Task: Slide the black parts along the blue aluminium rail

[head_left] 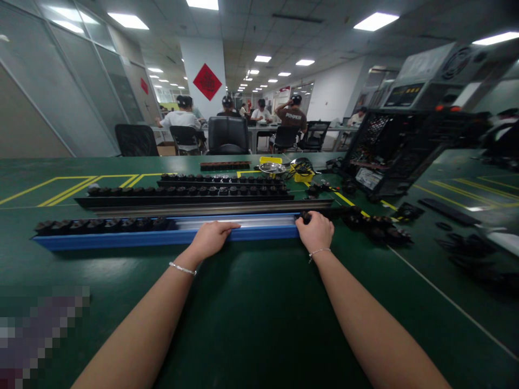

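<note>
A long blue rail lies across the green table in front of me. Its left part holds a row of several small black parts; its right part shows a bare silver channel. My left hand rests on the rail's middle, fingers laid flat along the edge. At the rail's right end my right hand is closed around a small black part.
Behind the blue rail lie black rails filled with black parts. Loose black parts are scattered at the right. An open computer case stands at the back right, with a metal bowl nearby. Several people sit at far desks.
</note>
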Demonstrator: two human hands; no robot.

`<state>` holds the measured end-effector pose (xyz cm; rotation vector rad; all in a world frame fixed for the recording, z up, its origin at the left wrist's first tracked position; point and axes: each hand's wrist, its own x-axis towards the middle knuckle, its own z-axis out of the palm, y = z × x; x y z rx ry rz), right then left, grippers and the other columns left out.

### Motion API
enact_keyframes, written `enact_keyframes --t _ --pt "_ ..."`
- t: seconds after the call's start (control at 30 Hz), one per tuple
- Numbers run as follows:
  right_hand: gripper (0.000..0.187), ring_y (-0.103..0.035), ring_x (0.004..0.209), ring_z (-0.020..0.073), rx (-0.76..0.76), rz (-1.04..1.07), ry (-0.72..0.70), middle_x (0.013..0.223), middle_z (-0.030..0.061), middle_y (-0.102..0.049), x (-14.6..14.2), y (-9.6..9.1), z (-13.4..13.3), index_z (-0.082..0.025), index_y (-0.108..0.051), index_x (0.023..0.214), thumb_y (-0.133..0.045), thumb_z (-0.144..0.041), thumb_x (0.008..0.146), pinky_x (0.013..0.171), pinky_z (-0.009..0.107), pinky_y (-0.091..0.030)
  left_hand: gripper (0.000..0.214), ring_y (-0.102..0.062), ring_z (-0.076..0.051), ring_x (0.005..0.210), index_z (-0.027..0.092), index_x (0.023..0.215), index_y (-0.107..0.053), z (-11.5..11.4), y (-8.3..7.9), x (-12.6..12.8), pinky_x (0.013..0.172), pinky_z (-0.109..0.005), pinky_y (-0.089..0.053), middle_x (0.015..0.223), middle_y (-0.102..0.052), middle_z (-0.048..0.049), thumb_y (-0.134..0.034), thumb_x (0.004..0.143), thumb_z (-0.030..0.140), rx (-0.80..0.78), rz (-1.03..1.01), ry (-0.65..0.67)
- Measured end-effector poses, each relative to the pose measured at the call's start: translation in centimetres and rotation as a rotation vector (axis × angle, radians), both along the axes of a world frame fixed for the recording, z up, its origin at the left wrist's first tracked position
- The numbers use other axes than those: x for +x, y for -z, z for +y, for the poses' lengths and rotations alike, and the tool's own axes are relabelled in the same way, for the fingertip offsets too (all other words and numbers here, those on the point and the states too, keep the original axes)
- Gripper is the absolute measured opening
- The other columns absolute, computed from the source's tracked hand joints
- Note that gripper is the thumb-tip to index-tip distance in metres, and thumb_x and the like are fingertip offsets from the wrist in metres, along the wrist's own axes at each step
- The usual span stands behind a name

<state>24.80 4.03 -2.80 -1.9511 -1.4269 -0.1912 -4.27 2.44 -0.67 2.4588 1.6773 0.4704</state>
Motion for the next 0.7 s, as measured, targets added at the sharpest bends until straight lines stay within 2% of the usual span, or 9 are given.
enact_keyframes --t 0.3,0.53,0.7 --pt "0.031 -0.055 0.093 0.0273 0.011 0.008 0.027 0.093 0.0127 -0.065 0.7 -0.1 0.1 -0.014 -0.062 0.095 -0.049 -0.034 0.074 0.083 0.037 -0.037 0.036 -0.061 -0.018 0.103 0.034 0.116 -0.062 0.0 0.1 -0.1 0.090 -0.031 -0.044 0.115 -0.067 0.0020 -0.042 0.088 0.026 -0.001 0.003 -0.004" --pt "0.032 -0.055 0.093 0.0279 -0.052 0.055 0.070 0.095 0.0138 -0.065 1.2 -0.4 0.1 -0.015 -0.060 0.099 -0.049 -0.034 0.075 0.078 0.036 -0.039 0.036 -0.062 -0.020 0.102 0.033 0.117 -0.062 -0.1 -0.1 0.1 0.089 -0.033 -0.045 0.115 -0.067 0.0006 -0.041 0.088 0.026 0.005 0.003 0.004" --pt "0.032 -0.056 0.092 0.0276 -0.043 0.071 0.080 0.094 0.0134 -0.065 1.3 -0.3 0.1 -0.015 -0.059 0.099 -0.050 -0.035 0.075 0.076 0.036 -0.040 0.036 -0.061 -0.018 0.104 0.034 0.117 -0.062 0.1 0.0 0.0 0.091 -0.030 -0.044 0.116 -0.066 0.0029 -0.042 0.088 0.026 -0.013 -0.001 -0.008"
